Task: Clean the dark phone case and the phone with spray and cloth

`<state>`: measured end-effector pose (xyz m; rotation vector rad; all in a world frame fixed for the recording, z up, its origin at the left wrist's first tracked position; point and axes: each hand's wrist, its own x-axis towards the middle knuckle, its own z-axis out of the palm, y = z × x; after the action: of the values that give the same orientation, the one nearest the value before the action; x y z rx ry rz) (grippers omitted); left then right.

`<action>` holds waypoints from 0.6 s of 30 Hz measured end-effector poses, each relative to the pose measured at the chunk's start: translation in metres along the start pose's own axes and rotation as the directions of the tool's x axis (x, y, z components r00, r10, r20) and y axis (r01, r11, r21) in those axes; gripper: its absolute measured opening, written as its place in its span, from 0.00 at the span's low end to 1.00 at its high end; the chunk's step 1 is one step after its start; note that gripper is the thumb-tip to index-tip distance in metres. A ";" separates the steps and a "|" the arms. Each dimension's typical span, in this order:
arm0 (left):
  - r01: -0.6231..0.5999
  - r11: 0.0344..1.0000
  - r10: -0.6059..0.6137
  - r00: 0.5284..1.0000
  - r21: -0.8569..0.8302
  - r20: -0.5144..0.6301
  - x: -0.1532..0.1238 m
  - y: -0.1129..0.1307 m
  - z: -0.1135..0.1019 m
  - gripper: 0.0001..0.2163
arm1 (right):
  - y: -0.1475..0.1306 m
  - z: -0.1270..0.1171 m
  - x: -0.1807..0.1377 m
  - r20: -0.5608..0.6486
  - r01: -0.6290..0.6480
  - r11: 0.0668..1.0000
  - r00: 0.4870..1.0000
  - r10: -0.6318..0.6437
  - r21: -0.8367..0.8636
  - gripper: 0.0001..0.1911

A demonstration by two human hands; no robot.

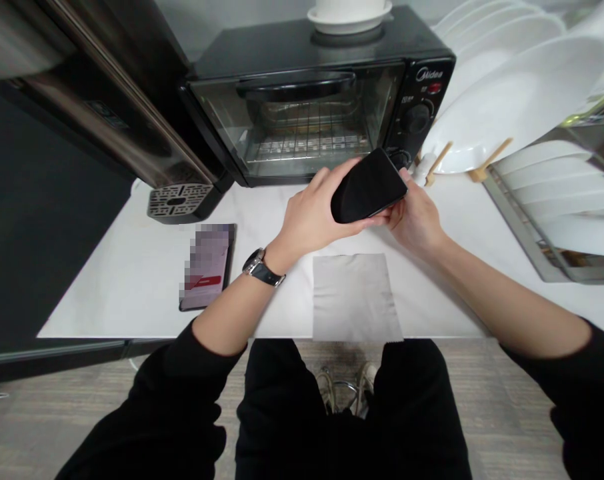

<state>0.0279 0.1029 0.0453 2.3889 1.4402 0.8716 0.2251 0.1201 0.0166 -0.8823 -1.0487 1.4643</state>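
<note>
A black smartphone (pixel 369 188) with a dark screen is held above the counter, tilted, in front of the toaster oven. My left hand (pixel 315 210) grips it round its left end, thumb side along the near edge; a watch sits on that wrist. At the phone's right end my right hand (pixel 416 212) closes on its corner, with some fingers hidden beneath it. Below the hands a grey cloth (pixel 355 293) lies flat, reaching the counter's front edge. Left of my forearm lies a second phone (pixel 209 267) with a lit, partly blurred screen.
Behind my hands stands the black toaster oven (pixel 302 120), carrying a white dish (pixel 349 25). To the left is a drink machine with a slotted drip tray (pixel 179 200). White plates (pixel 522 93) stand in racks at the right, beside a metal-edged recess (pixel 517 227).
</note>
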 end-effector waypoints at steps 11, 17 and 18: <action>-0.118 0.993 0.113 0.983 -0.029 -0.145 -0.003 0.004 0.006 0.41 | 0.003 -0.001 -0.003 -0.005 0.146 0.986 0.989 -0.146 -0.078 0.28; -0.068 0.998 0.067 0.992 -0.007 -0.104 -0.005 0.007 0.005 0.41 | 0.006 -0.007 -0.003 -0.054 0.185 0.971 0.979 -0.195 -0.153 0.28; -0.062 0.998 0.061 0.992 -0.009 -0.114 -0.006 0.007 0.006 0.41 | 0.007 -0.008 -0.002 -0.065 0.187 0.969 0.978 -0.200 -0.160 0.27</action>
<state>0.0341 0.0952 0.0417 2.4219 1.4030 1.0439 0.2302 0.1187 0.0075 -0.9125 -1.1650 1.1883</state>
